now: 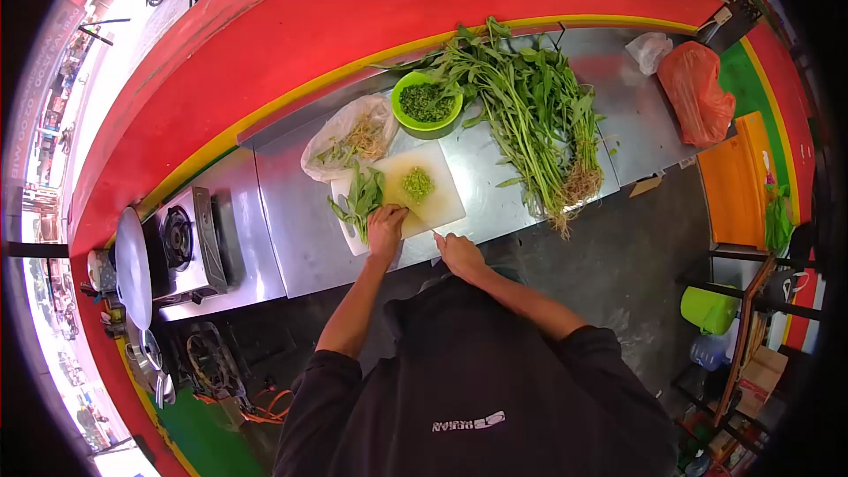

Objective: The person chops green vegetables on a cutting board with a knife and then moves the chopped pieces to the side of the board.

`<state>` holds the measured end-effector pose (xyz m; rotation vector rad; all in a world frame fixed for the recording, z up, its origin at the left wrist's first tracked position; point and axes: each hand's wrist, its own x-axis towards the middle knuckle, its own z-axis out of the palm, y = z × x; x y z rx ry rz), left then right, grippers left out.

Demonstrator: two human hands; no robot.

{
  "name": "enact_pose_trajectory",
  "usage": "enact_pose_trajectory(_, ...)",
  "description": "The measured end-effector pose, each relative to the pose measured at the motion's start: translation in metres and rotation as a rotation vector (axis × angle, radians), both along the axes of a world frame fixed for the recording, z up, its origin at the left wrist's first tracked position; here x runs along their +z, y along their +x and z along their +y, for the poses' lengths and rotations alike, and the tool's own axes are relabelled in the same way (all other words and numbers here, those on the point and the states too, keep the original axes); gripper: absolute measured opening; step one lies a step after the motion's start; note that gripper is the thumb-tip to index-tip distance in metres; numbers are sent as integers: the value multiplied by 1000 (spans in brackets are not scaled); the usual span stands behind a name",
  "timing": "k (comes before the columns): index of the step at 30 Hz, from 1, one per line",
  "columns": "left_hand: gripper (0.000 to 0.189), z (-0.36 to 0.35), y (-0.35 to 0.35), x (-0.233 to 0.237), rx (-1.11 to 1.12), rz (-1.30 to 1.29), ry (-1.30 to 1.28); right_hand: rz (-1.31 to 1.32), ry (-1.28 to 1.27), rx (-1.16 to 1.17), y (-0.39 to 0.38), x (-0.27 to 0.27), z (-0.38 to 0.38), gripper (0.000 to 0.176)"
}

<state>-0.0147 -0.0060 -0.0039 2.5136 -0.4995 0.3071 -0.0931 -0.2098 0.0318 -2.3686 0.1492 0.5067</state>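
Observation:
My left hand is closed on a small bunch of leafy greens, whose leaves spread away to the left over the white cutting board. At the board's near edge, my right hand is wrapped round what looks like a knife; most of it is hidden or too thin to make out. A small pile of chopped green pieces lies on the board beyond my left hand. Behind the board stands a lime-green bowl with finely cut greens in it.
A large heap of long-stemmed greens with roots covers the counter to the right. A clear plastic bag with trimmings sits left of the bowl. The gas stove is at far left, a red plastic bag at far right.

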Motion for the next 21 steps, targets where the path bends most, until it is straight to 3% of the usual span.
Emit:
enact_pose_trajectory(13,16,0,0,-5,30,-8,-55,23,98,19,-3,12,-7,66)
enact_pose_trajectory(21,13,0,3,-2,-17,11,-24,-4,19,10,2,8,-2,66)
